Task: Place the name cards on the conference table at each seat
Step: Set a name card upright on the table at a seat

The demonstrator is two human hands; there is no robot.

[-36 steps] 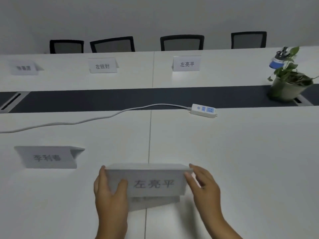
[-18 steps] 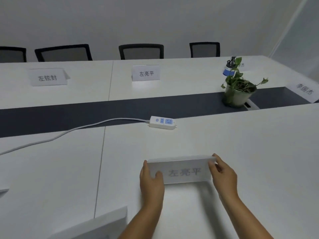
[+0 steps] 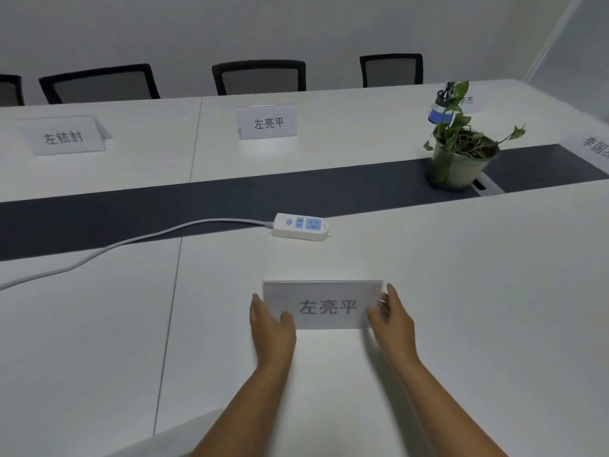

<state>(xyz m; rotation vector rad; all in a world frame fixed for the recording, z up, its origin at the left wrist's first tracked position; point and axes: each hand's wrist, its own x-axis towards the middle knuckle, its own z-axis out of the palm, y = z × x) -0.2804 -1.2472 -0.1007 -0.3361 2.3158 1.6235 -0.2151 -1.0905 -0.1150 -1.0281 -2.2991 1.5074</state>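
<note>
Your left hand [image 3: 272, 328] and right hand [image 3: 393, 319] are apart, each clasping one short end of the name card [image 3: 324, 305], so the card spans the gap between them with its long axis running left to right, parallel to the dark centre strip [image 3: 197, 206] of the conference table [image 3: 478, 291]. The card stands on the white surface on your side of that strip, just nearer you than the power strip [image 3: 301, 226], printed face toward you. Neither hand is nearer than the other; the card sits squarely between them, so I judge that release means drawing both hands outward evenly to keep it from skewing.

Counted: one card in your hands; four more beyond the dark strip or at its right end, two fully legible [image 3: 64, 135] [image 3: 267, 122], one half hidden behind the potted plant [image 3: 461, 156], one cut off at the right edge [image 3: 596, 148]. Four chairs show behind the far edge, one only partly. One plant, one power strip.
</note>
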